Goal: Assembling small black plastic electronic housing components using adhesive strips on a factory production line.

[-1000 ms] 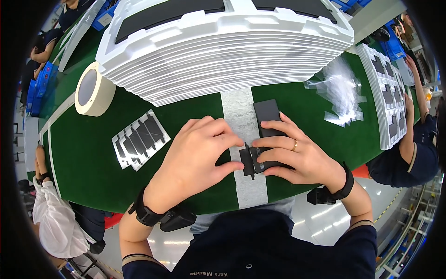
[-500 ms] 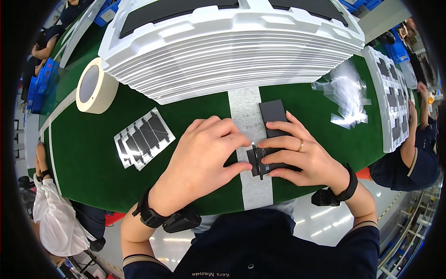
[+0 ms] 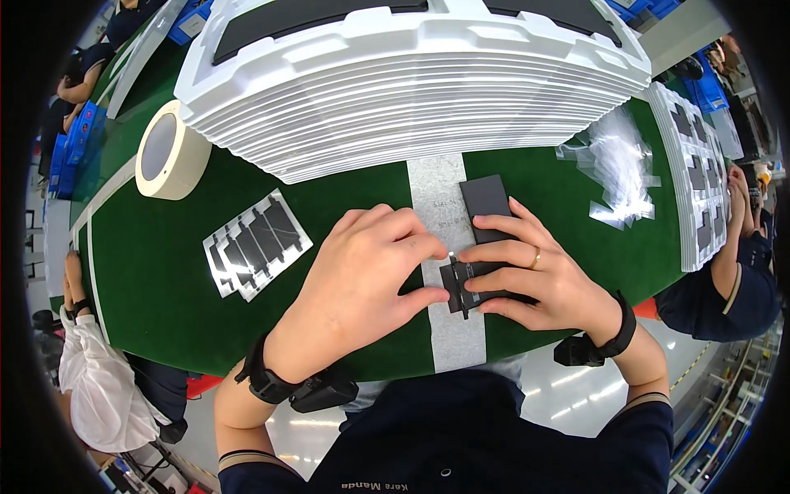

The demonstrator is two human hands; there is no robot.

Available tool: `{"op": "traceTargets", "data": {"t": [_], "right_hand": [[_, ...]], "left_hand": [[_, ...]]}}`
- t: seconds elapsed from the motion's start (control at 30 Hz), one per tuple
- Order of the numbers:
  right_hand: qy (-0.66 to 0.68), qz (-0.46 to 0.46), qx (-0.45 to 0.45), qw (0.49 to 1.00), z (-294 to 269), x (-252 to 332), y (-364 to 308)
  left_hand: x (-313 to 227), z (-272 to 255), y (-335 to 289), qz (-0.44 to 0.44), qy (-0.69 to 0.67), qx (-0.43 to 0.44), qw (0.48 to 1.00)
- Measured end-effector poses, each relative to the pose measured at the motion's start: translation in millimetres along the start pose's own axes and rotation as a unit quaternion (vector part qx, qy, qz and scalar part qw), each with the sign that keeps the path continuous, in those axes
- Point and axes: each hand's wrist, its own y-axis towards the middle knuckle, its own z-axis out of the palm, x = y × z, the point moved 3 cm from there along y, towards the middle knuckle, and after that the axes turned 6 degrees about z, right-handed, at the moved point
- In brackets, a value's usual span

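Observation:
A flat black rectangular pack lies over the grey strip on the green table, in front of me. My right hand rests on it from the right, fingers spread across its top and thumb at the near edge, holding it. Along the pack's left edge runs a narrow black strip with a small flap. My left hand comes in from the left, thumb and index finger curled onto this strip's two ends. What lies under the fingertips is hidden.
Beyond my hands stands a tall stack of white trays. On the left are a roll of cream tape and a sheet of black die-cut pieces. Clear film pieces pile up at right, near more trays. Co-workers sit both sides.
Both my hands and the black pack keep nearly the same place; the whole view has shifted very slightly. At the far right, a co-worker's hands have moved.

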Motion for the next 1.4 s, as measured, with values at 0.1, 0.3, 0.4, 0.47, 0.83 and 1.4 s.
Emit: {"op": "traceTargets", "data": {"t": [0.1,0.3,0.4,0.47,0.83,1.4], "right_hand": [[0.002,-0.006,0.001,1.0,-0.1,0.3,0.5],[-0.029,0.012,0.032,0.999,0.7,8.4,2.6],[-0.039,0.018,-0.006,0.999,4.2,15.9,6.6],[-0.04,0.048,-0.076,0.995,5.5,22.2,14.6],[0.097,0.013,-0.175,0.98,-13.2,15.3,67.0],[0.223,0.128,-0.087,0.963,-10.3,-13.4,68.3]], "left_hand": [[0.1,-0.1,-0.5,-0.003,-0.003,-0.002,1.0],[0.9,-4.2,3.1,-0.032,-0.045,-0.013,0.998],[2.2,-5.7,3.1,-0.097,-0.159,-0.019,0.982],[3.2,-1.6,1.2,-0.056,-0.242,-0.057,0.967],[16.2,-23.6,0.5,-0.045,-0.321,-0.2,0.925],[32.8,-18.4,4.3,-0.058,-0.22,-0.177,0.957]]}}
